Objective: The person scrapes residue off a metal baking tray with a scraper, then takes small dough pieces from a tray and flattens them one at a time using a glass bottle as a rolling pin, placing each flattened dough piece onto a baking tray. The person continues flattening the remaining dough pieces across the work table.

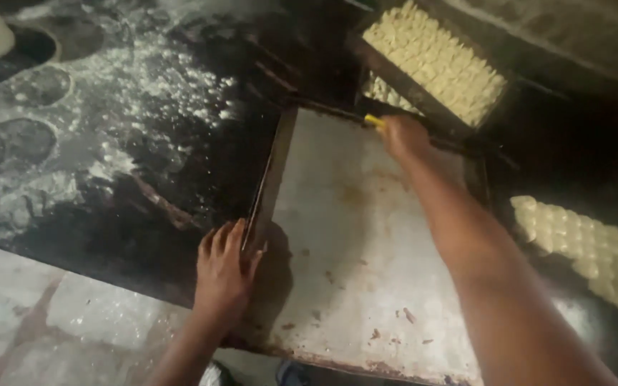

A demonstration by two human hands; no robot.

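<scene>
A large worn metal baking tray [352, 236] lies on a dark, flour-dusted table [130, 143]. My left hand [224, 270] grips the tray's near left rim. My right hand [403, 136] reaches to the tray's far edge and is closed on a small yellow-handled tool [374, 121], of which only the yellow end shows. The tray's surface is bare apart from brown stains and a few crumbs.
Past the far edge stands a tilted dark tray [409, 86] filled with rows of pale dough pieces [438, 61]. More pale dough pieces [595, 250] lie at the right. Round floury marks [16, 143] cover the table's left. A light tiled floor [51, 322] shows below.
</scene>
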